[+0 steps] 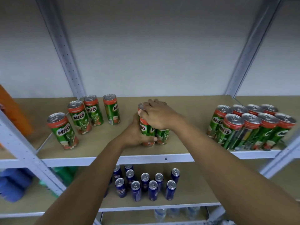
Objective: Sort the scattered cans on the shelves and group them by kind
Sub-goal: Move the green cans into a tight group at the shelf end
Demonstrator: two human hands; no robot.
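Note:
On the upper shelf (97, 143), several green Milo cans stand loose at the left (78, 117). A tidy block of the same Milo cans (250, 127) stands at the far right. In the middle stands a small cluster of Milo cans (162, 135). My left hand (134, 133) grips the front can of the cluster from its left side. My right hand (159, 116) lies over the cluster's tops with fingers curled round the cans. How many cans are in the cluster is hidden by my hands.
Several blue cans (146, 184) stand on the lower shelf (159, 206). Grey slotted uprights (65, 51) frame the bay. An orange package (14, 114) leans at the far left; blurred blue and green items (14, 184) sit lower left. Clear bottles (175, 211) show beneath.

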